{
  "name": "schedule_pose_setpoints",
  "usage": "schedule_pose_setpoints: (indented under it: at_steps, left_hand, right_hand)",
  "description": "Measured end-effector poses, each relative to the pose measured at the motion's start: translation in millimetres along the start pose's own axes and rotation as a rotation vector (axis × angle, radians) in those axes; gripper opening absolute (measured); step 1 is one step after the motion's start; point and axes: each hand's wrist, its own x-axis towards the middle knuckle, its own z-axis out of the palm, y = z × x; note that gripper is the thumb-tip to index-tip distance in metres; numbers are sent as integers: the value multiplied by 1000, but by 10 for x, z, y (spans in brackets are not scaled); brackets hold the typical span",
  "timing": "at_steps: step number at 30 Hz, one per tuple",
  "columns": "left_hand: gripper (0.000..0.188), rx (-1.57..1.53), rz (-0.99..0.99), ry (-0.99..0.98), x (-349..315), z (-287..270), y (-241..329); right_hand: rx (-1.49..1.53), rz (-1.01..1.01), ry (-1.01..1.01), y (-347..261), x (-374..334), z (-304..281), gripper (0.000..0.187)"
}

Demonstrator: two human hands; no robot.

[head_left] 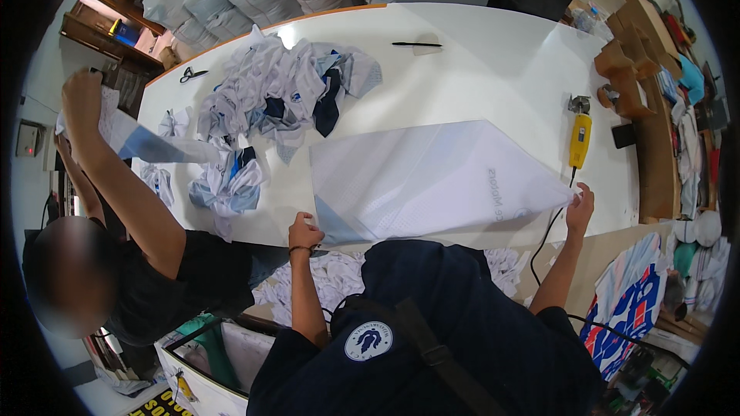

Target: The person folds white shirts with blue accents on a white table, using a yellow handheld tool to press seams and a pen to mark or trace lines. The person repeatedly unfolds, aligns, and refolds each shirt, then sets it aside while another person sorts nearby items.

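Two hands stretch a white fabric sheet (432, 181) flat on the surface (493, 85): left hand (304, 233) pinches its near-left corner, right hand (580, 206) its right tip.

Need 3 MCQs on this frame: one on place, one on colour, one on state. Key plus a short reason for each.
1. Where does the yellow power tool lie?
A. on the white table, past the right end of the white fabric sheet
B. on the fabric scrap pile
C. in the left hand

2. What colour is the pen at the table's far side?
A. red
B. black
C. green

3. How is the white fabric sheet being held?
A. rolled up in one hand
B. hanging off the table untouched
C. spread flat, left hand at its near left corner and right hand at its right tip

Key: 1 A, the tool rests on bare table beyond the sheet's right tip. 2 B, the pen is dark black against the white top. 3 C, both hands pinch opposite ends of the flat sheet.
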Motion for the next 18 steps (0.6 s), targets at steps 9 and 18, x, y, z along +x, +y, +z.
schedule_pose_setpoints:
  at_steps: [9, 18]
  left_hand:
    - [27, -86, 156, 351, 733, 147, 711]
    - [21, -89, 125, 599, 865, 435, 806]
  right_hand:
    - [-57, 96, -31, -8, 103, -74, 46]
    - [1, 65, -9, 122, -48, 49, 43]
